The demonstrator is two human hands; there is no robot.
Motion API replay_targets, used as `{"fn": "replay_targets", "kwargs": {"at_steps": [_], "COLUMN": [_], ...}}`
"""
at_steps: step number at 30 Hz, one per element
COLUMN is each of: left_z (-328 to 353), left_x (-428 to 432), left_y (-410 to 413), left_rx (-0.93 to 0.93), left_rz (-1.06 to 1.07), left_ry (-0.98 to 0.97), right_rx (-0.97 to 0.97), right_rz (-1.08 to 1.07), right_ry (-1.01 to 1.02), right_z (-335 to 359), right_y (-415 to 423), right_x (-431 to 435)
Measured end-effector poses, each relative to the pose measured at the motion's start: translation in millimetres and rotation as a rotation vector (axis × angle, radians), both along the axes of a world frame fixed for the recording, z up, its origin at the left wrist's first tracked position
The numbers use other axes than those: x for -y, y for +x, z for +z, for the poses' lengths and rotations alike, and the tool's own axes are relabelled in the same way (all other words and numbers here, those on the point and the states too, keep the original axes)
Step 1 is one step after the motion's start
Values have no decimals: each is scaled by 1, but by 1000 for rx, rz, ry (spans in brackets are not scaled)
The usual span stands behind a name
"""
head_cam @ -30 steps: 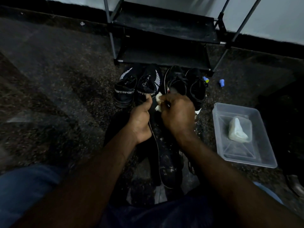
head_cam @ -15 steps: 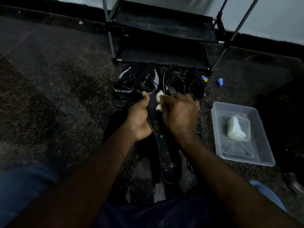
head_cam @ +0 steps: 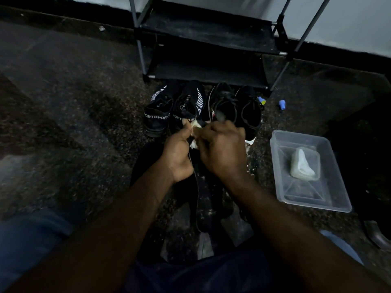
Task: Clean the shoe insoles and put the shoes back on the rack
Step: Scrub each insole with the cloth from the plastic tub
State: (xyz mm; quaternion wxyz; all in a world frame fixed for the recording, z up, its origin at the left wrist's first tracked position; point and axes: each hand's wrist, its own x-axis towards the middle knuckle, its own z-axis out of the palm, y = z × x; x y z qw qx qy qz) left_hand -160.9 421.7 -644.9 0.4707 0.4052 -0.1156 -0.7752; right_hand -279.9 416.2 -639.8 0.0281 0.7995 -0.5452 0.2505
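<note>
Your left hand (head_cam: pixel 177 155) grips the dark insole (head_cam: pixel 203 208) at its top; your right hand (head_cam: pixel 222 151) clutches a pale cloth (head_cam: pixel 195 129) against it, above the speckled dark floor (head_cam: pixel 74 123). The shoes (head_cam: pixel 157 115) stand before the black rack (head_cam: pixel 207 39) by the pale wall (head_cam: pixel 349 22).

Your black insole (head_cam: pixel 207 204) runs lengthwise away from you. Your left hand (head_cam: pixel 177 153) pinches its far end, and your right hand (head_cam: pixel 222 151) holds a crumpled pale cloth (head_cam: pixel 195 133) against that end. Beyond it four black shoes stand side by side on the floor, toes toward the black two-shelf rack (head_cam: pixel 209 34): a white-striped SPORT pair (head_cam: pixel 157 115) on the left, a plainer pair (head_cam: pixel 249 115) on the right.
</note>
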Motion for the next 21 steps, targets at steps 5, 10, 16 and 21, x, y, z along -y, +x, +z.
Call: {"fn": "replay_targets", "kwargs": {"at_steps": [5,10,16,21], "left_z": [1,4,-2,3], "left_x": [0,0,2,3], "left_y": [0,0,4,1], "left_rx": [-6,-13,15,6], "left_rz": [-1,-3,-7,-7], "left_ry": [-34,-39,-37,-102], "right_rx": [33,20,-4,247], "right_rz": [-54,-90,58,-138], "right_ry": [19,10,-19,46], "right_z": [0,1,-2,-5], "right_y": [-3,-7,4,-26], "right_x": [0,2,-7,10]}}
